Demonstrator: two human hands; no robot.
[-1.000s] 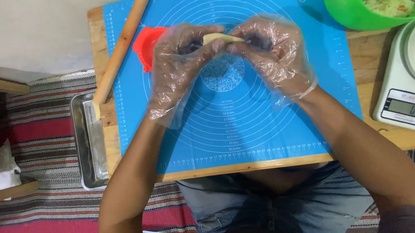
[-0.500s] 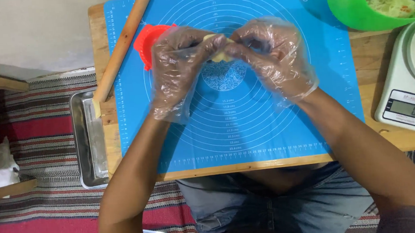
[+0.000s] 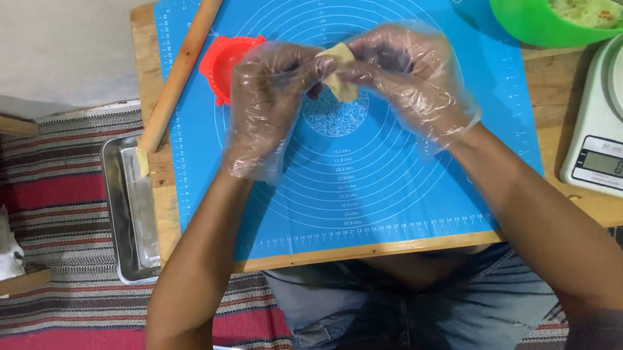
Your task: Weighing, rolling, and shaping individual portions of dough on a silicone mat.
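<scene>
Both my hands wear loose clear plastic gloves and meet above a blue silicone baking mat (image 3: 370, 193) printed with rings. Between their fingertips I hold a small pale piece of folded dough (image 3: 340, 71). My left hand (image 3: 267, 102) pinches its left side and my right hand (image 3: 414, 78) pinches its right side. Just behind my left hand a red round dumpling press (image 3: 224, 61) lies on the mat, partly hidden by the glove.
A wooden rolling pin (image 3: 179, 68) lies slanted along the mat's left edge. A green bowl (image 3: 532, 10) of pale filling with a spoon stands at the back right. A white kitchen scale (image 3: 615, 127) sits at right. A metal tray (image 3: 127, 208) rests on a striped rug left of the table.
The dough piece shows more between my fingers now, hanging lower and unfolded a little. Both hands stay at the same spot over the mat.
</scene>
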